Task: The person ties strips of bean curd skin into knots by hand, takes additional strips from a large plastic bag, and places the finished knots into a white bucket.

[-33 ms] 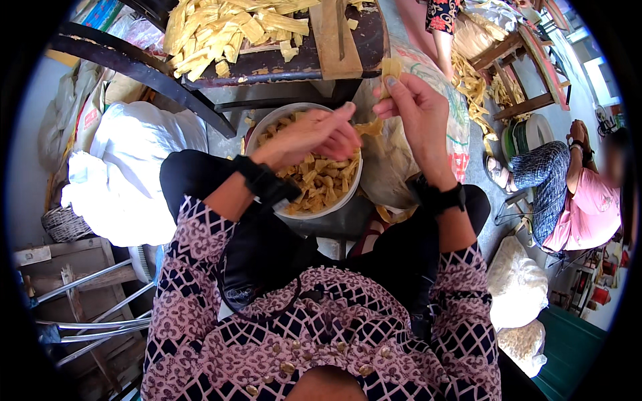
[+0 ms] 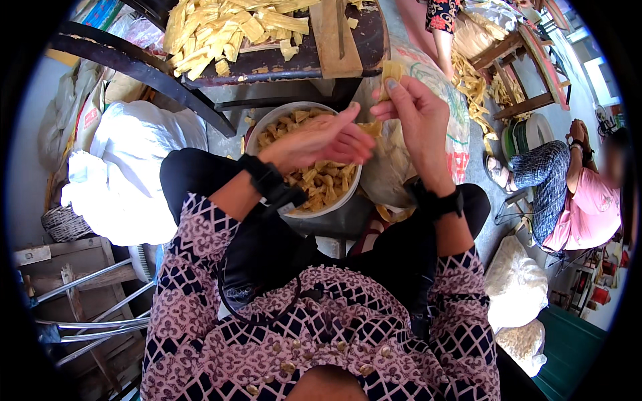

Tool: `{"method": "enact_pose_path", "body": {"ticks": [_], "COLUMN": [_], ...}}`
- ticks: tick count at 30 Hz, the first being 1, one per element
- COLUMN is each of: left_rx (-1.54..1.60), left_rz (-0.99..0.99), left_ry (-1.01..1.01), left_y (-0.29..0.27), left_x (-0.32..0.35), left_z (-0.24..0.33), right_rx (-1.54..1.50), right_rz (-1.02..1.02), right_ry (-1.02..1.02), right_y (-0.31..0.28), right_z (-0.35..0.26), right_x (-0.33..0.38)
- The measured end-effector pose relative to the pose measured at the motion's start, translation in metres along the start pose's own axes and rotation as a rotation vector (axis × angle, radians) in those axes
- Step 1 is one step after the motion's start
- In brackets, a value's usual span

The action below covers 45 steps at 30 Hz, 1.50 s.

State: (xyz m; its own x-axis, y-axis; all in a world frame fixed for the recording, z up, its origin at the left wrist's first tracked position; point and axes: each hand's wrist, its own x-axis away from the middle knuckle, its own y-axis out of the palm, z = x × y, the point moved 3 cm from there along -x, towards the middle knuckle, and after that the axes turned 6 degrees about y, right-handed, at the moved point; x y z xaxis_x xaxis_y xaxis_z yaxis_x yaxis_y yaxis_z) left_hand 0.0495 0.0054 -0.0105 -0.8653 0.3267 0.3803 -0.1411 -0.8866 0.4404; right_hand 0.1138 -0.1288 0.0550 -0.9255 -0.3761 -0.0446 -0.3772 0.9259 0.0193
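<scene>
My right hand is closed in a pinch on a flat, pale-yellow strip. The strip's upper end stands above thumb and forefinger, and a curled tail hangs below the fingers. My left hand is open beside it, thumb raised and fingers stretched toward the strip, somewhat blurred. It hovers over a round white tub between my knees. Small folded or knotted yellow pieces fill the tub. More flat strips lie heaped on the worn dark stool in front of me.
A plank lies on the stool. Right of the tub stands a woven sack; a white sack is at the left. Metal poles lie lower left. Another person in pink sits at the right, near a wooden stool.
My left hand has shifted slightly right, toward my right hand, with its fingers stretched out further. My right hand stays nearly still, pinching the strip.
</scene>
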Motion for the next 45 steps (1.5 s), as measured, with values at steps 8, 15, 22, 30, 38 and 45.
{"method": "enact_pose_path", "body": {"ticks": [8, 15, 22, 30, 38, 45], "left_rx": [0.433, 0.404, 0.577, 0.285, -0.530, -1.063], "left_rz": [-0.035, 0.094, 0.166, -0.066, -0.122, 0.113], "left_ry": [0.193, 0.202, 0.290, 0.132, 0.310, 0.728], "left_y": [0.029, 0.032, 0.033, 0.040, 0.038, 0.039], "left_x": [-0.021, -0.021, -0.030, -0.004, -0.011, -0.002], "left_z": [-0.029, -0.019, -0.033, -0.006, -0.021, -0.002], "right_rx": [-0.037, -0.289, -0.561, 0.227, 0.506, 0.390], "right_rz": [0.069, 0.207, 0.418, -0.219, -0.092, 0.013], "right_ry": [0.028, 0.082, 0.237, -0.105, -0.031, 0.254], "right_y": [-0.001, -0.034, -0.023, -0.010, -0.021, -0.024], "right_z": [0.001, 0.023, 0.045, 0.022, 0.030, 0.047], "right_x": [0.068, 0.070, 0.057, 0.067, 0.052, 0.061]}}
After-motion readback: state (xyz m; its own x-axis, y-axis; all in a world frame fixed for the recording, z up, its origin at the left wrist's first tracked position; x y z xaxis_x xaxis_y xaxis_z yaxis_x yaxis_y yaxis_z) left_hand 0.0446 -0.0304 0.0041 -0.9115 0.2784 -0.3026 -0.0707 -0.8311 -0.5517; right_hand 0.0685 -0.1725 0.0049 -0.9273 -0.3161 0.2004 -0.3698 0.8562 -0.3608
